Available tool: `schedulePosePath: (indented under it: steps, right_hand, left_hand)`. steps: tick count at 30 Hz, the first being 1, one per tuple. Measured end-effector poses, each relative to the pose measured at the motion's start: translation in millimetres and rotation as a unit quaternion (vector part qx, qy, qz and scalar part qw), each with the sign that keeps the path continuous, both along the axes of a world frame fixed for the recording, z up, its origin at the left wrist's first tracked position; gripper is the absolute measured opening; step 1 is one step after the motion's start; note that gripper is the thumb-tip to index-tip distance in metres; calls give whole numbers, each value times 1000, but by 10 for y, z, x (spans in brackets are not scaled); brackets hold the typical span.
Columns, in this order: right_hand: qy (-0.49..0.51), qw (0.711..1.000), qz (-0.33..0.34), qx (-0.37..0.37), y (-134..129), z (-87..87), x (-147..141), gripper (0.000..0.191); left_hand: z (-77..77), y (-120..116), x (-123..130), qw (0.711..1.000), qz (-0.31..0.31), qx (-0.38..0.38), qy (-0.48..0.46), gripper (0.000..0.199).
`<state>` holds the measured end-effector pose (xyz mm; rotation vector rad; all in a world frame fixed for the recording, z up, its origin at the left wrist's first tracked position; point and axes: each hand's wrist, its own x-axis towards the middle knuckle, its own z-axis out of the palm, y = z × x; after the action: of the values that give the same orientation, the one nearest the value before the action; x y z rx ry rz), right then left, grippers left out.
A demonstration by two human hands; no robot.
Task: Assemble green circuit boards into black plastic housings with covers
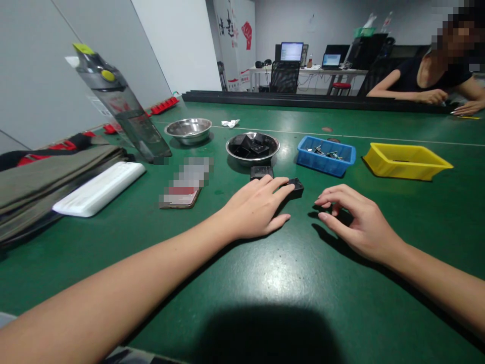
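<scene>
My left hand lies over the green table with its fingers spread. Its fingertips reach the near side of a small black block, and another black block sits just beyond its knuckles. To the right, my right hand hovers low with fingers curved and apart, holding nothing that I can see. Behind the left hand stands a steel bowl full of black box-shaped parts. A blue bin with small metal pieces is beyond the right hand.
A yellow bin stands at the right. On the left are a second steel bowl, a phone, a white oblong object, a bag and a water bottle. Across the table sits a person.
</scene>
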<state>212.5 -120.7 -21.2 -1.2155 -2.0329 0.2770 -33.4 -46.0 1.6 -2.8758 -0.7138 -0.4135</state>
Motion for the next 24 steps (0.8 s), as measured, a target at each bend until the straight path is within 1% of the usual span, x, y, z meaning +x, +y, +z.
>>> schedulePosePath:
  steps: [5,15,17,21,23,24]
  right_hand:
    - [-2,1000,1,-8,-5,8,-1,11]
    - [-4,1000,8,-2,-3,5,-1,7]
    - [-6,1000,8,-4,-3,5,0,8]
    - [-11,1000,10,-20,-4,8,1,9]
    - [-12,1000,12,-25,-6,9,1,10]
    - [-11,999,12,-27,-7,10,0,11]
  left_hand:
    - [-31,10,10,998,40,-11,37,66]
    - [-34,20,4,991,120,36,50,74]
    - [-19,6,10,985,153,39,63,74]
    - [7,-39,25,965,241,47,90,72]
    - [20,-50,22,959,264,54,84,73]
    - [30,-52,18,960,263,62,70,71]
